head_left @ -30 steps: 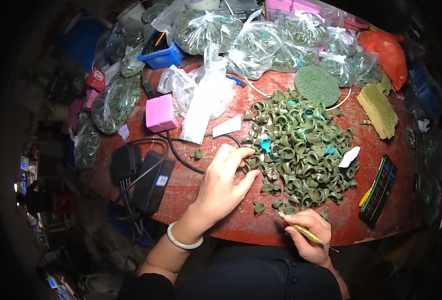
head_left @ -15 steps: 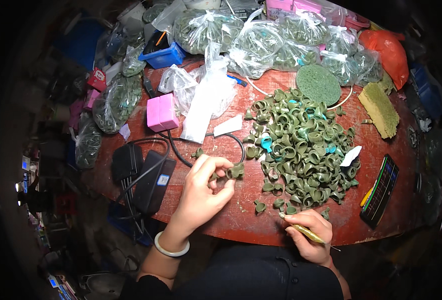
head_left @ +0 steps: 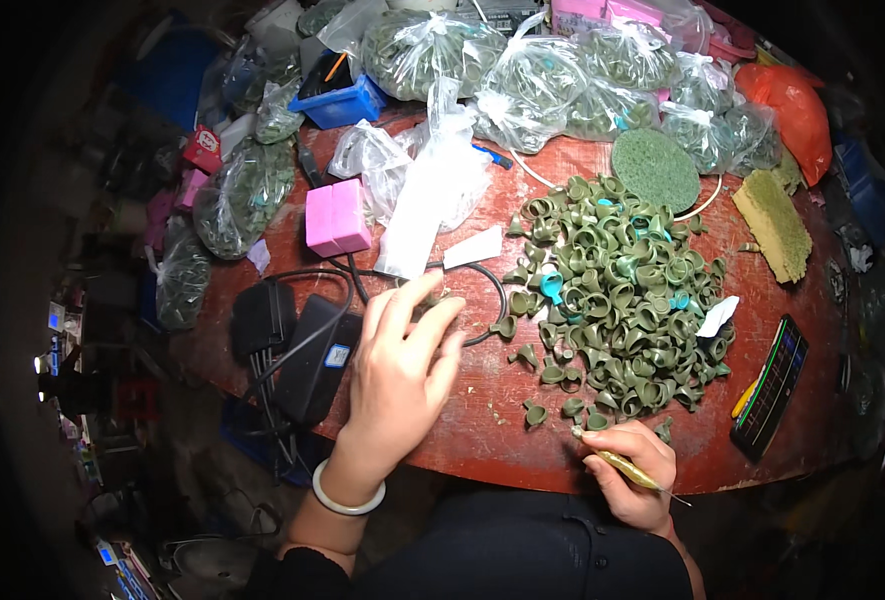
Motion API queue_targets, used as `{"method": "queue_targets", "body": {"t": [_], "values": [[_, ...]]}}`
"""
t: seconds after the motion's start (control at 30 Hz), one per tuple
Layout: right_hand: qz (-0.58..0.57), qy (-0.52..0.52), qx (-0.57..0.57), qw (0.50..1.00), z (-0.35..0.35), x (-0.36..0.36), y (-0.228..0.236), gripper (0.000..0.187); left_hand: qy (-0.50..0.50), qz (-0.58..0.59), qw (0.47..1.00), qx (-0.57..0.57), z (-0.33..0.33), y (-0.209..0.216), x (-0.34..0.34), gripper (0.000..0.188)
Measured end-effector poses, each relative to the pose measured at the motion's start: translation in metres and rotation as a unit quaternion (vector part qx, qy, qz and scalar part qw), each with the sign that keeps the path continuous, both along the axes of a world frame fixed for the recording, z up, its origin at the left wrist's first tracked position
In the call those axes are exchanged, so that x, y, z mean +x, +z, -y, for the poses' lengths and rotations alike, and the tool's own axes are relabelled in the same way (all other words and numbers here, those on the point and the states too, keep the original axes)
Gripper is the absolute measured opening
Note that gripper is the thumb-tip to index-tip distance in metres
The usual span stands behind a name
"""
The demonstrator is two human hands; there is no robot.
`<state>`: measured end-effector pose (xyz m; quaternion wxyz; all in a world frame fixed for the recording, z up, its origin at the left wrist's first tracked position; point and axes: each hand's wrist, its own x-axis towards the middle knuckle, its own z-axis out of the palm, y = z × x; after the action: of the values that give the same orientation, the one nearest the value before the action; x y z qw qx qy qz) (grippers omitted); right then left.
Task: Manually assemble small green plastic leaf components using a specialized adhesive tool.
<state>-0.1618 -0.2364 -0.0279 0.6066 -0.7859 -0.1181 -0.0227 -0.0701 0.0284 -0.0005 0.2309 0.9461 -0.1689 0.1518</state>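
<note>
My left hand (head_left: 399,375), with a pale bangle (head_left: 347,498) at its wrist, reaches over the red table (head_left: 482,375) left of the pile. Its fingers are stretched out and apart; some dark green shows behind them, partly hidden. My right hand (head_left: 635,472) rests at the table's near edge, closed round a slim hand tool (head_left: 624,469) with a yellowish handle and a thin metal point facing right. Beyond it lies a large heap of dark green ring-shaped pieces (head_left: 612,310), with a few turquoise ones (head_left: 551,288) among them. Several loose pieces (head_left: 534,414) lie close to the right hand.
Knotted clear bags of green pieces (head_left: 532,80) line the far side. A pink block (head_left: 338,218), black power adapters (head_left: 312,350) and cables lie left. A round green pad (head_left: 656,170), yellow sponge (head_left: 774,225) and phone (head_left: 768,388) are on the right.
My left hand has gone from pinching a green ring-shaped piece to spread fingers, slightly farther over the table. My right hand keeps its hold on the tool. The whole view has shifted slightly.
</note>
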Motion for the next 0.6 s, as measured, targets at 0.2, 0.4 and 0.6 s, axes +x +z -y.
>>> {"method": "queue_targets", "body": {"t": [0.2, 0.4, 0.6], "values": [[0.004, 0.002, -0.006, 1.0, 0.0, 0.001, 0.0, 0.027, -0.117, -0.14, 0.976, -0.122, 0.029, -0.011, -0.003, 0.025], [-0.001, 0.005, -0.006, 1.0, 0.0, 0.002, 0.002, 0.027, -0.096, -0.137, 0.965, -0.201, 0.027, -0.034, -0.006, 0.019], [0.003, 0.009, -0.012, 1.0, 0.001, 0.002, 0.002, 0.027, -0.071, -0.13, 0.974, -0.173, 0.028, -0.023, -0.005, 0.035]]}}
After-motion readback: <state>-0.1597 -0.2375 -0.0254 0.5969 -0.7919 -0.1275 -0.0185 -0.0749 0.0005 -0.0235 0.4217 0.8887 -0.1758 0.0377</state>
